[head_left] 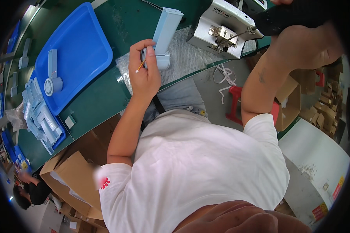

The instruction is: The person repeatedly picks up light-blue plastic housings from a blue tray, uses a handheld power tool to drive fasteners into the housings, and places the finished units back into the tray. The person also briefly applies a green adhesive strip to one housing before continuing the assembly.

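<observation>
A light blue handheld fan housing [165,35] is in my left hand [146,72], its straight handle pointing up and away and its round end close to my palm. My fingers and thumb close around the round end. A short yellow and orange wire [140,66] with a small white plug sticks out beside my fingers. My right forearm [262,75] reaches toward the upper right, close to a white bench machine [221,33] with a metal mechanism. Blurred skin and a black shape cover that hand's area, so I cannot make out its fingers or anything held.
On the green bench [91,105], a blue tray [81,42] carries another fan housing [53,79]. Several light blue parts [41,112] are piled beside it. Bubble wrap [184,58] lies under my left hand. A cardboard box [76,174] and red stool [234,103] stand below.
</observation>
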`<state>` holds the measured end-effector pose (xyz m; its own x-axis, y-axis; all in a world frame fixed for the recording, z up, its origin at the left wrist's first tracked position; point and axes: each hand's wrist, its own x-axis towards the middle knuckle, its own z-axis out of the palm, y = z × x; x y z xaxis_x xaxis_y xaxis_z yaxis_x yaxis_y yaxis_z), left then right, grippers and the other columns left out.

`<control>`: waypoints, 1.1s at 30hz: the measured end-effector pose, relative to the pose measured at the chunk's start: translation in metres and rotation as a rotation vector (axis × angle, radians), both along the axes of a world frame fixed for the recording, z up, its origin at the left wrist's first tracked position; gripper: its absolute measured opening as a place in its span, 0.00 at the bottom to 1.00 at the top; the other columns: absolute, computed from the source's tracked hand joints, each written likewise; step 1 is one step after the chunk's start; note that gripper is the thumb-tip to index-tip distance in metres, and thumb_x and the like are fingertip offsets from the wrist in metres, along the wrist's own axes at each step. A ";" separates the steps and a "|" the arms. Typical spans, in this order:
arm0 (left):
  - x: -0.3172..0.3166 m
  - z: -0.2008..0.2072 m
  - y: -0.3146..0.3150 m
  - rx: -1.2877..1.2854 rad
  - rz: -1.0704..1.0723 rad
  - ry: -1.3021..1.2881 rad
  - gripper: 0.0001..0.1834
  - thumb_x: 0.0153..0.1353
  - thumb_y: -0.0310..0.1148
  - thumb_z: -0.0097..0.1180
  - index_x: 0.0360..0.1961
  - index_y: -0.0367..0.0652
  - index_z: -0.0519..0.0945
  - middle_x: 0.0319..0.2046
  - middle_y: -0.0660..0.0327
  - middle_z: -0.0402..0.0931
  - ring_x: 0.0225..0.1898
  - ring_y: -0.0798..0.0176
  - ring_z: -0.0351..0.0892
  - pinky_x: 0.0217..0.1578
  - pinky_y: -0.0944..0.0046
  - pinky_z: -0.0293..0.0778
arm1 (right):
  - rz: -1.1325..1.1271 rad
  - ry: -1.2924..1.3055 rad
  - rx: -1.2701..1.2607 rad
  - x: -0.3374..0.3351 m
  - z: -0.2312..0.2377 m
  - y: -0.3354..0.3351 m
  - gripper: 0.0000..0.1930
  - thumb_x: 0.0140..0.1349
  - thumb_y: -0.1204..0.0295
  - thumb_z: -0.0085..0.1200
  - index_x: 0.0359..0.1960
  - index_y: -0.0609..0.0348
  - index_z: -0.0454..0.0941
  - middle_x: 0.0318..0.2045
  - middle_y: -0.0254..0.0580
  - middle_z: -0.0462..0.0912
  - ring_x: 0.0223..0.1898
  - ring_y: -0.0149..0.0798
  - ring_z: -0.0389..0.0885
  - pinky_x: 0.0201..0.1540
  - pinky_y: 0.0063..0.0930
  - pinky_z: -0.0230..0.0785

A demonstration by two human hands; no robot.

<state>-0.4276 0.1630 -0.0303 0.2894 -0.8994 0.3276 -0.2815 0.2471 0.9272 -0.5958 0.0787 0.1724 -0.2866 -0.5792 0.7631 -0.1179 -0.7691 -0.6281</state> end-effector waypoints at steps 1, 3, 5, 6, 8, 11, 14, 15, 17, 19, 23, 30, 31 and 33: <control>-0.002 -0.003 0.001 0.015 0.014 0.022 0.11 0.75 0.31 0.48 0.50 0.35 0.77 0.45 0.54 0.78 0.46 0.63 0.76 0.49 0.63 0.71 | -0.013 0.002 0.033 0.003 0.000 0.004 0.28 0.76 0.45 0.43 0.35 0.60 0.75 0.23 0.39 0.75 0.20 0.32 0.74 0.26 0.25 0.69; -0.005 -0.014 0.003 -0.047 0.045 -0.005 0.11 0.73 0.29 0.48 0.51 0.35 0.78 0.45 0.53 0.78 0.46 0.58 0.77 0.49 0.61 0.72 | -0.021 0.053 0.106 -0.006 -0.010 0.000 0.31 0.72 0.41 0.40 0.41 0.62 0.73 0.29 0.42 0.75 0.25 0.35 0.73 0.30 0.29 0.68; -0.003 -0.017 0.004 -0.102 0.058 -0.087 0.11 0.71 0.27 0.50 0.50 0.35 0.79 0.45 0.51 0.78 0.46 0.54 0.78 0.49 0.58 0.73 | 0.258 -0.017 0.162 -0.037 -0.024 -0.013 0.39 0.65 0.34 0.40 0.49 0.65 0.72 0.36 0.45 0.75 0.32 0.38 0.72 0.36 0.33 0.67; -0.001 -0.015 0.006 -0.123 0.062 -0.158 0.11 0.70 0.26 0.50 0.50 0.35 0.79 0.45 0.51 0.78 0.47 0.51 0.78 0.49 0.57 0.73 | 0.571 -0.161 0.173 -0.059 -0.031 -0.019 0.40 0.62 0.33 0.42 0.51 0.66 0.72 0.37 0.46 0.75 0.34 0.38 0.72 0.38 0.33 0.67; 0.000 -0.013 0.009 -0.146 0.070 -0.247 0.11 0.70 0.27 0.49 0.49 0.34 0.79 0.47 0.49 0.78 0.48 0.49 0.78 0.51 0.56 0.72 | 0.867 -0.313 0.213 -0.079 -0.043 -0.022 0.42 0.60 0.32 0.45 0.53 0.66 0.72 0.38 0.46 0.75 0.35 0.38 0.72 0.39 0.33 0.66; -0.002 -0.014 0.012 -0.172 0.074 -0.290 0.11 0.72 0.28 0.48 0.49 0.33 0.77 0.49 0.48 0.78 0.48 0.49 0.79 0.53 0.56 0.72 | 0.643 -0.243 0.146 -0.054 -0.048 -0.016 0.42 0.60 0.32 0.45 0.52 0.66 0.72 0.38 0.46 0.74 0.35 0.38 0.71 0.39 0.33 0.66; -0.004 -0.019 0.014 -0.220 0.011 -0.267 0.11 0.70 0.26 0.49 0.49 0.33 0.77 0.48 0.47 0.77 0.48 0.48 0.79 0.52 0.56 0.73 | 0.540 -0.194 0.138 -0.024 -0.055 -0.017 0.42 0.60 0.32 0.45 0.52 0.66 0.71 0.38 0.46 0.74 0.35 0.38 0.71 0.38 0.33 0.66; -0.004 -0.019 0.015 -0.222 -0.004 -0.262 0.11 0.69 0.25 0.51 0.49 0.34 0.77 0.48 0.46 0.77 0.47 0.47 0.79 0.50 0.56 0.75 | 0.538 -0.192 0.142 -0.019 -0.056 -0.017 0.42 0.60 0.32 0.45 0.51 0.66 0.71 0.38 0.46 0.74 0.35 0.38 0.71 0.38 0.33 0.66; -0.004 -0.019 0.016 -0.220 -0.008 -0.295 0.11 0.68 0.25 0.51 0.49 0.34 0.77 0.48 0.46 0.78 0.47 0.47 0.79 0.49 0.55 0.75 | 0.540 -0.186 0.150 -0.012 -0.061 -0.019 0.42 0.60 0.32 0.45 0.51 0.65 0.71 0.38 0.46 0.73 0.34 0.38 0.71 0.38 0.33 0.66; -0.002 -0.019 0.017 -0.224 -0.017 -0.311 0.11 0.68 0.25 0.52 0.49 0.34 0.77 0.48 0.46 0.78 0.47 0.47 0.79 0.49 0.55 0.75 | 0.544 -0.187 0.160 -0.008 -0.063 -0.019 0.42 0.60 0.32 0.46 0.51 0.65 0.71 0.38 0.46 0.73 0.34 0.38 0.71 0.38 0.33 0.66; -0.002 -0.018 0.017 -0.224 -0.036 -0.303 0.11 0.67 0.25 0.53 0.49 0.33 0.77 0.47 0.46 0.78 0.46 0.46 0.79 0.48 0.55 0.76 | 0.562 -0.192 0.176 -0.005 -0.068 -0.019 0.41 0.60 0.31 0.46 0.50 0.65 0.71 0.38 0.46 0.72 0.34 0.38 0.71 0.37 0.32 0.66; -0.002 -0.022 0.016 -0.224 -0.046 -0.242 0.18 0.54 0.22 0.59 0.49 0.35 0.79 0.47 0.49 0.77 0.46 0.46 0.76 0.47 0.53 0.73 | 0.551 -0.209 0.184 -0.004 -0.072 -0.019 0.41 0.60 0.31 0.46 0.49 0.64 0.71 0.38 0.46 0.71 0.33 0.37 0.70 0.37 0.32 0.65; -0.002 -0.022 0.016 -0.222 -0.045 -0.245 0.18 0.55 0.23 0.59 0.49 0.35 0.79 0.47 0.49 0.77 0.46 0.46 0.76 0.47 0.53 0.73 | 0.553 -0.213 0.188 -0.004 -0.073 -0.019 0.41 0.60 0.31 0.46 0.49 0.64 0.71 0.38 0.46 0.71 0.33 0.37 0.70 0.37 0.32 0.65; -0.001 -0.021 0.016 -0.223 -0.047 -0.247 0.18 0.55 0.23 0.59 0.49 0.35 0.79 0.47 0.49 0.76 0.46 0.46 0.76 0.47 0.53 0.73 | 0.553 -0.224 0.185 -0.005 -0.073 -0.019 0.41 0.60 0.31 0.47 0.49 0.64 0.70 0.38 0.46 0.71 0.33 0.37 0.70 0.36 0.32 0.65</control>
